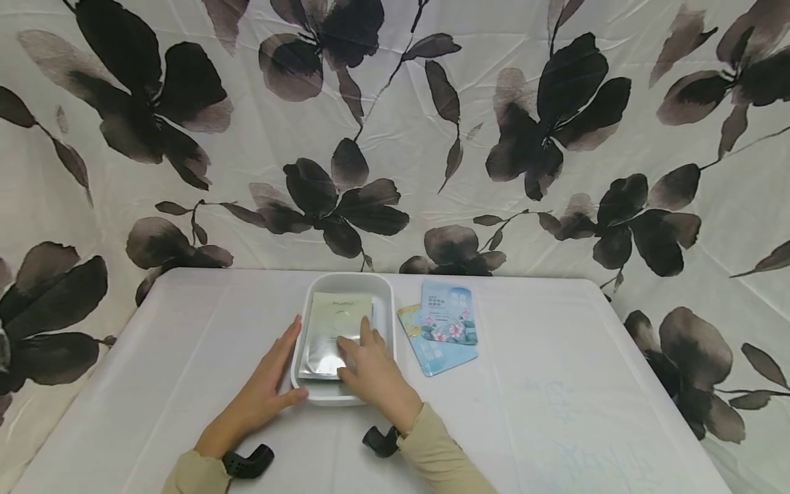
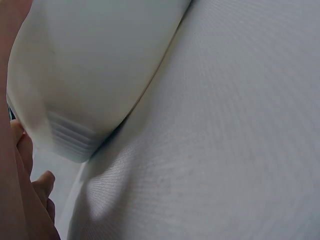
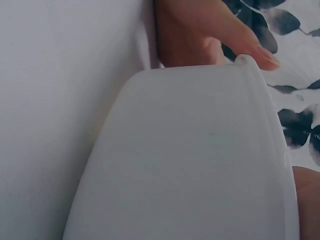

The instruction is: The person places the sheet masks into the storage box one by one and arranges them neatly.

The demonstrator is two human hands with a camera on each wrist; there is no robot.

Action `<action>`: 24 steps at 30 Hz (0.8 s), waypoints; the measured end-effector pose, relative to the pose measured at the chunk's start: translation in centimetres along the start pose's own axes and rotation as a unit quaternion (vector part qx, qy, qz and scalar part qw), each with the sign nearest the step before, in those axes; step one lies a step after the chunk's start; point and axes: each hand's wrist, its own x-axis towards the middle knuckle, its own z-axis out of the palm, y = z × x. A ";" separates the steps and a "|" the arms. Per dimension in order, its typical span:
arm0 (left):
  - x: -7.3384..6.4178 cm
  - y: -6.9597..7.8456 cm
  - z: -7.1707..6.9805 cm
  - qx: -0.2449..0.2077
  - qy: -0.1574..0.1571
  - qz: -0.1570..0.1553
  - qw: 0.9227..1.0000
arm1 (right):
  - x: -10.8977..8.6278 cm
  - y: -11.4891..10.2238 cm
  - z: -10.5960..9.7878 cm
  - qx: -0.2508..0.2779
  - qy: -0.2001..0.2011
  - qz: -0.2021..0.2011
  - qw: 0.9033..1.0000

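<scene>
A white plastic tray (image 1: 319, 396) stands on the table with a flat sachet (image 1: 336, 319), pale green above and shiny silver below, lying inside it. My left hand (image 1: 271, 377) rests along the tray's left side with long, straight fingers, its thumb at the near left corner. In the right wrist view the left thumb (image 3: 245, 37) reaches over the tray's rim. My right hand (image 1: 373, 367) lies over the tray's right side, its fingertips touching the sachet and its fingers loosely extended. The tray's outer wall (image 2: 100, 65) fills much of the left wrist view.
Right of the tray, a light blue flower-printed sachet (image 1: 449, 312) overlaps another blue-and-yellow sachet (image 1: 444, 358). A white cloth covers the table (image 1: 555, 412). Behind it hangs a curtain (image 1: 426, 137) with dark flowers.
</scene>
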 end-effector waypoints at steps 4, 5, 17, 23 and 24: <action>0.0 0.0 0.1 0.004 -0.002 -0.001 1.000 | -0.2 -0.1 0.1 -0.010 -0.006 0.003 1.000; 0.0 0.0 0.1 0.004 -0.002 -0.002 1.000 | -0.2 -0.1 0.1 -0.011 -0.007 0.003 1.000; 0.0 -0.2 0.1 0.005 0.002 0.005 1.000 | 0.0 0.2 -0.5 0.041 0.013 -0.013 0.999; 0.0 0.0 0.0 0.004 0.000 0.004 1.000 | 0.3 1.6 -1.9 0.144 0.055 -0.046 0.987; -0.1 0.1 0.0 0.003 0.000 0.003 1.000 | 0.4 1.9 -2.1 0.160 0.071 -0.056 0.983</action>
